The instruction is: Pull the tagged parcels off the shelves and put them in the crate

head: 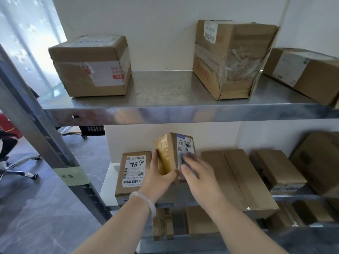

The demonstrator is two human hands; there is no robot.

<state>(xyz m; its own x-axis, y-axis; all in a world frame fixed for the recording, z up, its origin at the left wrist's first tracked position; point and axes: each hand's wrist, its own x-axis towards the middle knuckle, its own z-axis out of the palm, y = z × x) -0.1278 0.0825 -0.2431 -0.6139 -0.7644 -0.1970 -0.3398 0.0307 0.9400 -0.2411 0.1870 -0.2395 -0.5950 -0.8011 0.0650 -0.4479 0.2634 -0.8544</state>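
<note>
A small brown cardboard parcel (171,153) stood upright on the middle steel shelf (108,182). Its white barcode label (184,144) began "530". The left hand (157,176) gripped its taped side, and the right hand (200,176) lay unclenched and blurred against the label. Beside it lay one flat labelled parcel (134,173) with handwriting. Three cardboard boxes (91,66) sat on the upper shelf (165,114).

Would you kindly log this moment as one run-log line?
left hand: grips small parcel, tilted up | right hand: fingers on its label, blurred | place: middle shelf | state: not yet crated
</note>
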